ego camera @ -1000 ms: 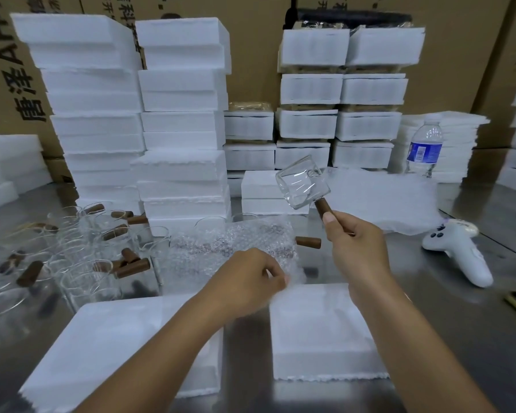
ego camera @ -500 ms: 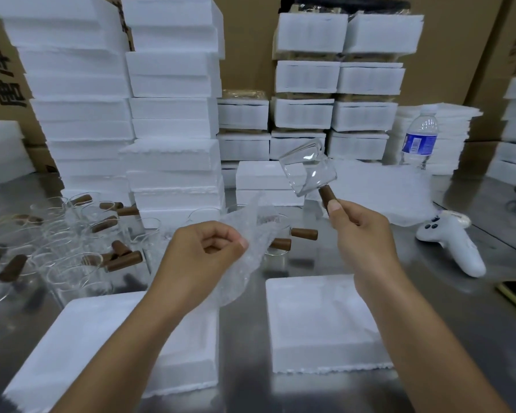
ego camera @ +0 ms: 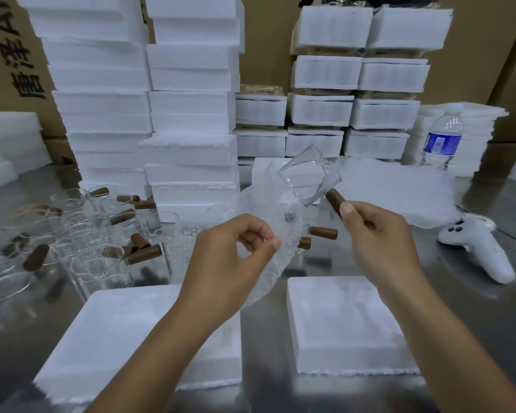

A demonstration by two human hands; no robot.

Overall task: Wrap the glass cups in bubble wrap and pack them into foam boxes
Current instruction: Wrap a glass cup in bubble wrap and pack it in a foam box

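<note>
My right hand (ego camera: 379,236) grips the brown wooden handle of a clear glass cup (ego camera: 309,175), held tilted in the air above the table. My left hand (ego camera: 230,257) pinches a sheet of bubble wrap (ego camera: 268,216) that hangs lifted just left of the cup. Two white foam box pieces lie in front of me: one at the left (ego camera: 125,338), partly hidden by my left forearm, and one at the right (ego camera: 343,320).
Several more glass cups with brown handles (ego camera: 102,234) crowd the steel table at the left. Tall stacks of foam boxes (ego camera: 188,114) rise behind. A water bottle (ego camera: 443,141), a foam sheet (ego camera: 399,189) and a white controller (ego camera: 480,245) sit at the right.
My left hand has lifted the bubble wrap off the table toward the cup. The cup in my right hand has tipped a little further over.
</note>
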